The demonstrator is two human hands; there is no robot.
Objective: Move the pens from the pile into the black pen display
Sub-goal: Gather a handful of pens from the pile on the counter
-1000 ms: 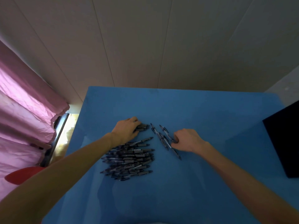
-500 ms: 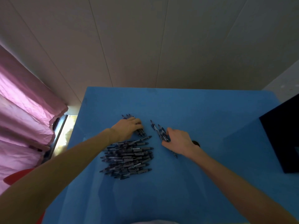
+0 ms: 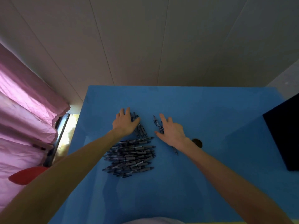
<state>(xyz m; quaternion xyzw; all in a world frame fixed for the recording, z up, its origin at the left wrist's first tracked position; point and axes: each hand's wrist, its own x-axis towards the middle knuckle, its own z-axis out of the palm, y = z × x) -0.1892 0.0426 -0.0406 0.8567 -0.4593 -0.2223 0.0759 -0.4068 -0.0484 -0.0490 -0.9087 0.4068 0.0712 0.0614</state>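
The pile of pens [image 3: 130,156] lay on the blue table [image 3: 186,183], and everything else is placed from it here; the pens in it were dark-barrelled with grey grips, lying mostly crosswise and stacked several deep, none of them in the display.

Just beyond the pile's far edge the left hand [image 3: 124,122] lay palm down, its fingers straight and spread, pressing flat on a small bundle of pens [image 3: 140,129] that ran lengthwise away from the pile; the bundle's near end touched the pile's top row, and the hand gripped nothing.

To the right of the pile and slightly beyond it, the right hand [image 3: 172,130] also lay flat with its fingers extended and its thumb out toward the pile; it rested on a second group of pens [image 3: 158,124], whose tips showed past the fingers, while one more pen end [image 3: 175,150] stuck out from under the wrist on the near side; no finger curled round any of them.

Just right of that wrist a small dark round spot [image 3: 197,142] showed on the table; what it was could not be told.

Well to the right of the pile, at the table's right edge, stood the black pen display [image 3: 283,136], partly cut off by the frame; its inside could not be seen.

Left of the pile, off the table, hung a pink curtain [image 3: 24,118], with a red object [image 3: 27,175] below it.
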